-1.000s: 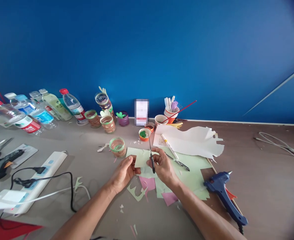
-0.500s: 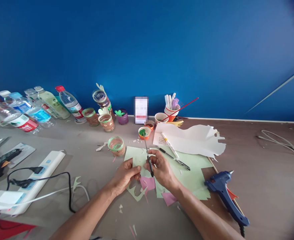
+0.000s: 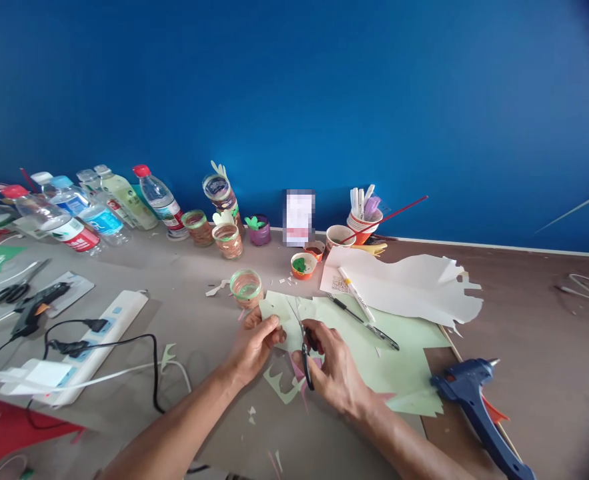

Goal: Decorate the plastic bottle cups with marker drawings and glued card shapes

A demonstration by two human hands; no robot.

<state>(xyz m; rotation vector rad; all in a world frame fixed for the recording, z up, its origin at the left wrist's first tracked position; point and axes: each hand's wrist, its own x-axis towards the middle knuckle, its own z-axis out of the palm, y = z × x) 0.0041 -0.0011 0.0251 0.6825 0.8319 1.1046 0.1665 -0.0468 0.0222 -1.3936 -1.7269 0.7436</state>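
Observation:
My right hand [image 3: 333, 367] grips black-handled scissors [image 3: 306, 357] by their loops. The scissor blades point away from me and look slightly apart. My left hand [image 3: 257, 345] pinches a small piece of pale green paper [image 3: 273, 311] between thumb and fingers, just left of the blades. Beneath both hands lie larger pale green sheets [image 3: 404, 360]. A jar with a green rim and brown wrapping [image 3: 247, 291] stands just beyond my left hand. Near my wrists rests a jagged green paper scrap [image 3: 280, 388].
A blue glue gun [image 3: 474, 393] lies at the right. A black pen [image 3: 364, 320] and a white marker [image 3: 356, 295] rest on the papers. Left are a power strip [image 3: 99, 347] with cables and several bottles [image 3: 159, 203]. Small paint cups [image 3: 303, 267] stand ahead.
The view has shifted, so the table things appear further right. My right hand has drawn the scissors a little nearer to me, and the blades have opened. My left hand still holds the paper.

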